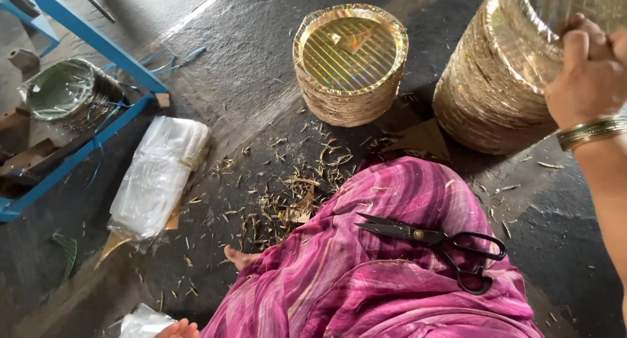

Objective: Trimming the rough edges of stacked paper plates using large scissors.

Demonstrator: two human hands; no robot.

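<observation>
My right hand (588, 70), with a bangle at the wrist, grips the rim of a tall, tilted stack of gold foil paper plates (490, 83) at the top right. A shorter stack of the same plates (349, 64) stands upright on the dark floor at top centre. Black scissors (431, 237) lie on my lap, on pink striped cloth (366, 279). Only the edge of my left hand (177, 327) shows at the bottom, touching a clear plastic bag (140, 323); its fingers are mostly out of view.
A bundle of clear plastic bags (157, 175) lies on the floor at left. Behind it are a blue metal frame (88, 93) and a plastic-wrapped plate stack (65, 93). Trimmings litter the floor (287, 194) ahead of my knee.
</observation>
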